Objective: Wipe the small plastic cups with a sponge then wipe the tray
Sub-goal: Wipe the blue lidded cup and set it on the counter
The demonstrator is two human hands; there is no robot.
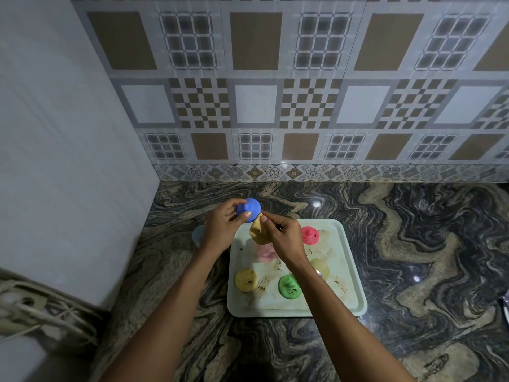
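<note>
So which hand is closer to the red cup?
Right. The right hand, pinching the sponge, hovers just beside the red cup over the tray. The left hand is farther off, past the tray's corner, holding the blue cup.

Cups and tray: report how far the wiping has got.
Done: nothing I can confirm. In hand: left hand holds the blue cup, right hand holds the sponge at it. Left: red cup, pink cup, yellow cup, green cup and pale cup, all on the stained tray.
</note>
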